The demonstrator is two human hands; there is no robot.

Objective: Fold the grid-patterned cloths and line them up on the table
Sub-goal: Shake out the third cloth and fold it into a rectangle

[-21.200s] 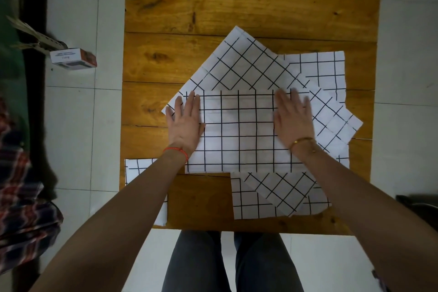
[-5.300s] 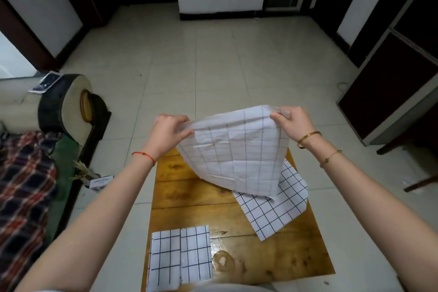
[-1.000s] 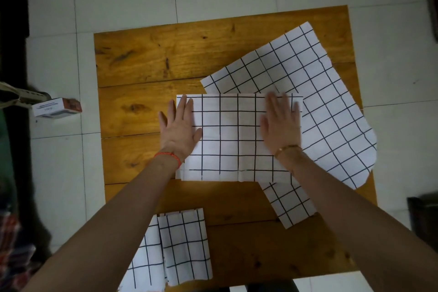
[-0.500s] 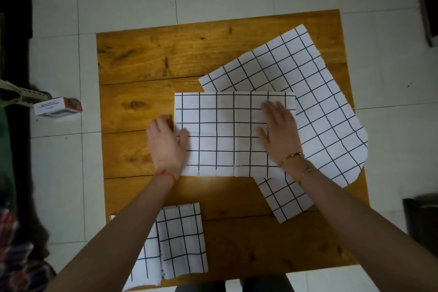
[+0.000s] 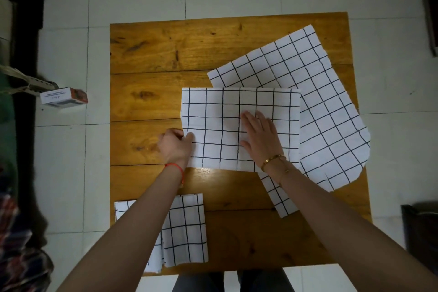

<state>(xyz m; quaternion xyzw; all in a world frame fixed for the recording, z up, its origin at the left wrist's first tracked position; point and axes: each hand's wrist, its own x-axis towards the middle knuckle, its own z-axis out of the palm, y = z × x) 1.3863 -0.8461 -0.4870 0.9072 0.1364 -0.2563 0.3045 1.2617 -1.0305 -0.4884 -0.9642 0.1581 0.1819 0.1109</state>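
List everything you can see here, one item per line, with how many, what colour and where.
wooden table: one, brown, centre, on pale floor tiles.
half-folded cloth: one, white with black grid, table middle, under both hands.
unfolded cloth: one, same pattern, right side, partly beneath the half-folded cloth.
folded cloths: two, same pattern, side by side at the near left corner.
small box: one, white and orange, on the floor at left.
left hand: pinches the half-folded cloth's left edge.
right hand: flat on it.
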